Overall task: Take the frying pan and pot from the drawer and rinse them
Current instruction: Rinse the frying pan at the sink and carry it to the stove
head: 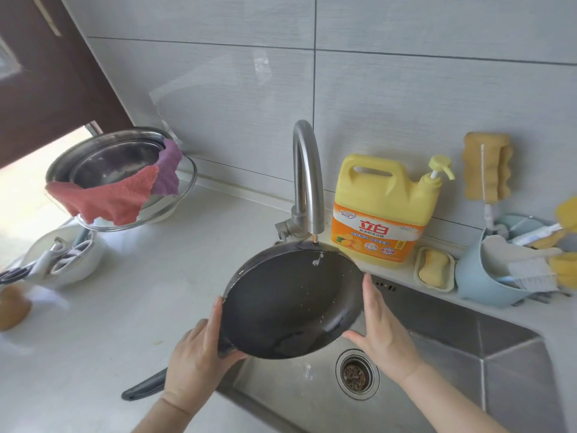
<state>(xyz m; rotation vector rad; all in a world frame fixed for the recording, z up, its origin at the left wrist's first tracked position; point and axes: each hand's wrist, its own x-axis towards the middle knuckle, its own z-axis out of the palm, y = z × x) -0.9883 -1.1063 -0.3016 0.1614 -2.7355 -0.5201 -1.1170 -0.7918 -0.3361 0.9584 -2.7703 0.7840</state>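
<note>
A black frying pan (290,300) is tilted over the steel sink (468,364), its far rim right under the spout of the tap (307,182). A thin trickle of water falls onto the pan's inside. My left hand (199,360) grips the pan's near-left rim where the dark handle (145,387) joins, fingers curled round the edge. My right hand (379,326) holds the right rim, thumb below and fingers up along the side. No pot is seen in my hands.
A yellow detergent jug (379,210) and a soap dish (434,268) stand behind the sink. A blue caddy (480,282) with brushes is at right. On the left counter stand steel bowls (115,157) draped with cloths and a white bowl (62,260) of utensils.
</note>
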